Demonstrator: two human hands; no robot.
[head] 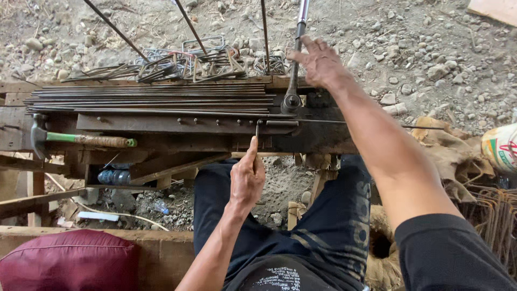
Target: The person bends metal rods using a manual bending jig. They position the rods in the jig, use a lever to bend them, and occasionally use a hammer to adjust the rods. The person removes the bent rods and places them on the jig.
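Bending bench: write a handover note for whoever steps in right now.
Left hand: pinching the bent end of a thin steel rod at the bench's front edge.
Right hand: on the long lever handle, whose pivot sits on the bench.
Straight rods are stacked on the bench; a hammer lies at its left.
Done: bent pieces lie piled on the gravel beyond.
Left: the straight stack is unbent.

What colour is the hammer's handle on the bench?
The hammer's handle is green with a brown wrapped middle, seen in the head view.
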